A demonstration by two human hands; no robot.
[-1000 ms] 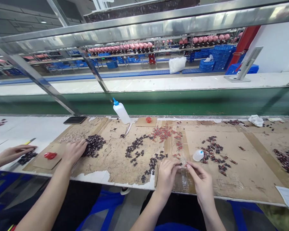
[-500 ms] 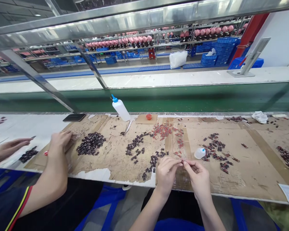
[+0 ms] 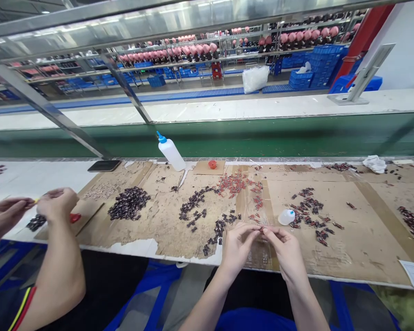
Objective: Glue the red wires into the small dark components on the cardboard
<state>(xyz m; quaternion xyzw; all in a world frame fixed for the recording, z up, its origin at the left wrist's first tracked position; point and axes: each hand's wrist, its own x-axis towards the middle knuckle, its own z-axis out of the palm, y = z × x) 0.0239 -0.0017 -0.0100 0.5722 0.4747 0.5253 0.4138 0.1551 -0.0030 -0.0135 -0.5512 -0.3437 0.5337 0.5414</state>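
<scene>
I am pinching a tiny dark component (image 3: 262,228) between my left hand (image 3: 239,244) and right hand (image 3: 285,250), both clamped on it above the cardboard-covered desk (image 3: 348,239); next, I judge, comes careful fingertip joining.

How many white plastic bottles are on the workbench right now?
2. A tall squeeze bottle with a blue nozzle stands at the bench's far edge; a small bottle lies on its side on the cardboard, just beyond the right hand. Others may be out of view.

Rough, torn matt cardboard (image 3: 331,257) covers the bench beneath a smooth white plastic bottle (image 3: 171,154).
</scene>
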